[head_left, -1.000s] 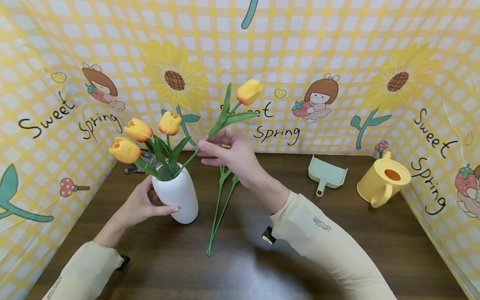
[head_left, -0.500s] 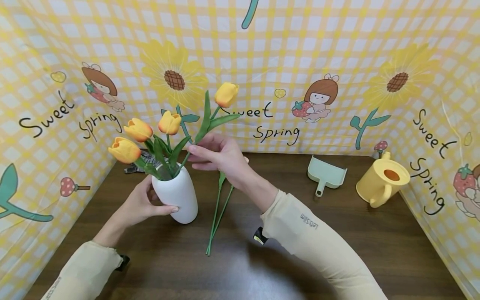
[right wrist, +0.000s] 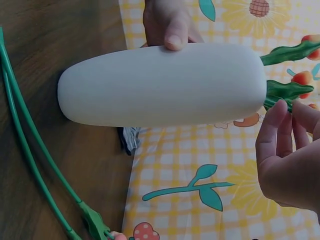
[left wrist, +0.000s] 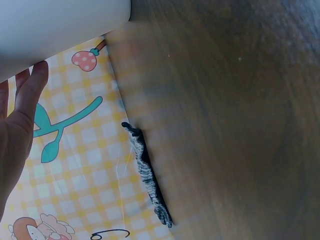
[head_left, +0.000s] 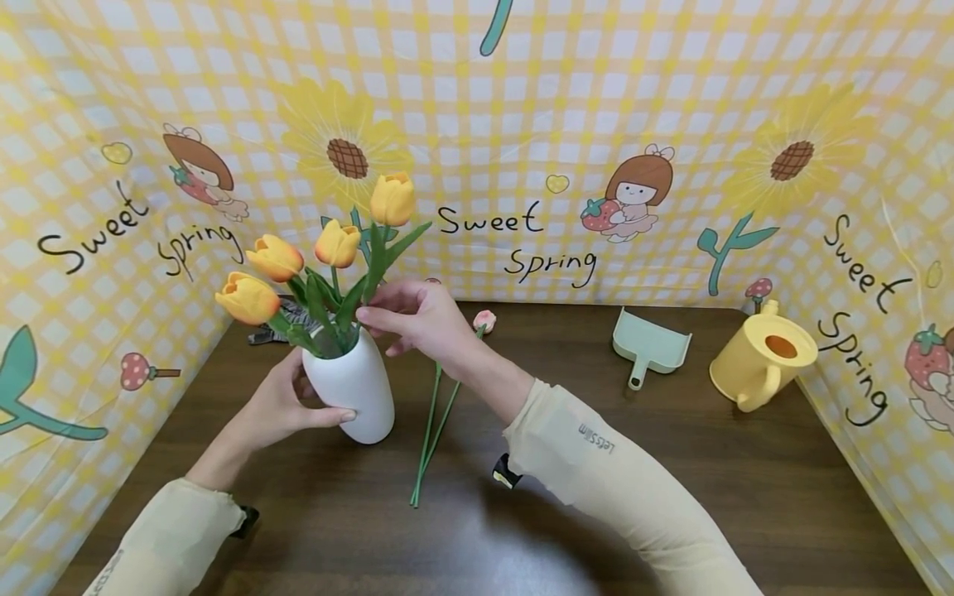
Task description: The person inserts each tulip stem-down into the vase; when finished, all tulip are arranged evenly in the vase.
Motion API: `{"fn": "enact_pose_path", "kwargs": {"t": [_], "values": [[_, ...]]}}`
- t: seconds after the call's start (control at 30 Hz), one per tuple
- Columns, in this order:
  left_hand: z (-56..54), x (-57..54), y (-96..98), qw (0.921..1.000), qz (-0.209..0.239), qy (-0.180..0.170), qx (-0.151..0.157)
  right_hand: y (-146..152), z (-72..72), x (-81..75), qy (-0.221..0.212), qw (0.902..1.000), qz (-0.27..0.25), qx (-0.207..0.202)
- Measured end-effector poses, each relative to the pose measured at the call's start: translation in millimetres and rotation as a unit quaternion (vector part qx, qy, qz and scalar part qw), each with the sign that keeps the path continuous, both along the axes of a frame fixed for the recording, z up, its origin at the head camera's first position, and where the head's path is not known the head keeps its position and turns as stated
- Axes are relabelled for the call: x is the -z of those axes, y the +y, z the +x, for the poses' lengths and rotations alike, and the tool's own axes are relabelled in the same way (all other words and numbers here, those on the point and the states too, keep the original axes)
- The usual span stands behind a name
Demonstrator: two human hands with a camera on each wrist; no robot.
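Note:
A white vase (head_left: 350, 397) stands on the brown table, and my left hand (head_left: 279, 403) grips its left side with the thumb across the front. Three yellow-orange tulips (head_left: 248, 298) lean out of its mouth to the left and middle. At the right of the mouth my right hand (head_left: 417, 323) pinches the stem of another yellow tulip (head_left: 392, 199), its lower stem down inside the vase. The right wrist view shows those fingertips (right wrist: 282, 107) close to the vase rim. In the left wrist view the vase (left wrist: 60, 30) covers part of the left fingers.
Two green stems (head_left: 428, 439) lie on the table right of the vase, with a pink flower head (head_left: 484, 321) at the far end. A pale green dustpan (head_left: 648, 348) and a yellow watering can (head_left: 763, 360) stand farther right. Dark striped gloves or cloth (left wrist: 147, 175) lie behind the vase.
My right hand has moved left and slightly down with the tulip, whose stem has sunk deeper into the vase and stands more upright. My left hand has stayed on the vase.

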State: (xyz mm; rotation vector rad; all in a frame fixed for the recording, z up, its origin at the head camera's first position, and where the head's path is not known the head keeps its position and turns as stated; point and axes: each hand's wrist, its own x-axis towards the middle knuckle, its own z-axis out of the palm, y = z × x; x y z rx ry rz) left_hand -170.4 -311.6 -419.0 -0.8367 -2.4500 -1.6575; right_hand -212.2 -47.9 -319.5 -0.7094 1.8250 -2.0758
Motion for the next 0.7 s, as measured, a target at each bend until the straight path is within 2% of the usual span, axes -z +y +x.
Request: {"fn": "enact_pose_path", "kwargs": {"t": [0.33,0.7], "values": [[-1.3,-0.7,0.1,1.0,-0.002,-0.002,-0.002,-2.2,2.6,6.9,-0.014,0.9998,0.012,0.009],[-0.3,-0.7,0.4,0.9999,-0.005,-0.005,-0.008,10.4,1.0,7.8,-0.042,0.999,0.017,0.0]]}}
